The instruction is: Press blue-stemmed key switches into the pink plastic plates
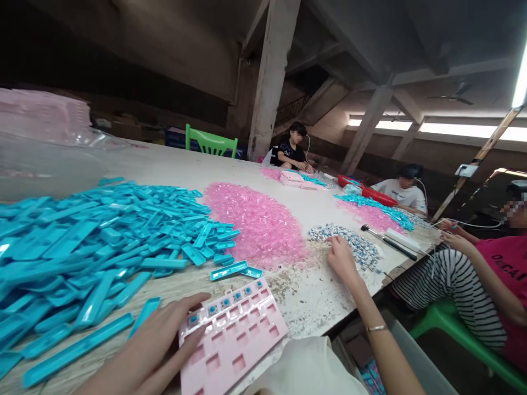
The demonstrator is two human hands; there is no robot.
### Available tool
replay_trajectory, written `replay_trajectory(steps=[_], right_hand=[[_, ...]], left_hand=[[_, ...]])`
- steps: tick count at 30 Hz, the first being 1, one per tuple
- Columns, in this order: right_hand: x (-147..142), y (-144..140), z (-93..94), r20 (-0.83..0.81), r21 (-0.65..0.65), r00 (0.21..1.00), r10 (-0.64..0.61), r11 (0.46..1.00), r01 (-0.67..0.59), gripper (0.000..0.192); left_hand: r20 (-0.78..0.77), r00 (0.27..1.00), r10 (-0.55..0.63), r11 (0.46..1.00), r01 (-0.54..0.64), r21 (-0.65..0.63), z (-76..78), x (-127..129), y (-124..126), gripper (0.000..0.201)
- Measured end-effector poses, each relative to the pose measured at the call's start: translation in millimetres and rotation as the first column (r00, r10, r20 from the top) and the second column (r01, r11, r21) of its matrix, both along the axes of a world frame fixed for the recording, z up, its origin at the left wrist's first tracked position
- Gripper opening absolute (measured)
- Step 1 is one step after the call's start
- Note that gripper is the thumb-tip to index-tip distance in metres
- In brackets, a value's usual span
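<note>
My left hand grips a pink plastic tray by its left side, its fingers over the top corner and the near face. Square recesses cover the tray. Along its far row sit several small white pieces with blue centres. My right hand reaches to the left edge of a pile of small blue-and-white pieces, its fingers bunched together. Whatever lies between those fingertips is too small to make out. Beyond the tray lie two loose turquoise plastic strips.
Turquoise strips are heaped on the left, beside a mound of clear pink pieces. A plastic bag stands far left. A black rod lies right of the small pieces. Several co-workers sit around the table.
</note>
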State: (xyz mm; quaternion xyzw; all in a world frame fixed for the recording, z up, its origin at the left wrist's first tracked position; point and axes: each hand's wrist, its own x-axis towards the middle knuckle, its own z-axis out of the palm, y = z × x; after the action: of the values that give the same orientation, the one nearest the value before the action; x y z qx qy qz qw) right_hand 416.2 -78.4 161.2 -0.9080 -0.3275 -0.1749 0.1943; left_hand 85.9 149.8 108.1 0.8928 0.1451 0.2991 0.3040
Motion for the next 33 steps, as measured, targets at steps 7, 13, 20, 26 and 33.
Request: replay_trajectory(steps=[7, 13, 20, 26, 33], right_hand=[[39, -14, -24.7, 0.145, -0.112, 0.967, -0.212, 0.967, 0.229, 0.022], [50, -13, -31.3, 0.186, -0.067, 0.953, -0.241, 0.964, 0.257, 0.024], [52, -13, -32.2, 0.148, 0.131, 0.967, -0.209, 0.973, 0.190, 0.018], [57, -16, -37.9, 0.095, 0.338, 0.983, -0.160, 0.933, 0.119, 0.016], [54, -13, -41.2, 0.082, 0.475, 0.995, -0.060, 0.880, 0.014, 0.014]], left_hand=[[-0.052, 0.989, -0.140, 0.951, 0.149, 0.272, 23.2, -5, 4, 0.021], [-0.049, 0.985, -0.164, 0.912, 0.170, 0.374, 41.7, -9, 5, 0.018], [-0.275, 0.901, -0.336, 0.876, 0.406, 0.261, 57.3, -8, 20, 0.018], [-0.303, 0.903, -0.304, 0.847, 0.402, 0.347, 63.2, 3, 11, 0.022], [-0.491, 0.838, -0.239, 0.850, 0.425, 0.312, 56.5, 29, -24, 0.048]])
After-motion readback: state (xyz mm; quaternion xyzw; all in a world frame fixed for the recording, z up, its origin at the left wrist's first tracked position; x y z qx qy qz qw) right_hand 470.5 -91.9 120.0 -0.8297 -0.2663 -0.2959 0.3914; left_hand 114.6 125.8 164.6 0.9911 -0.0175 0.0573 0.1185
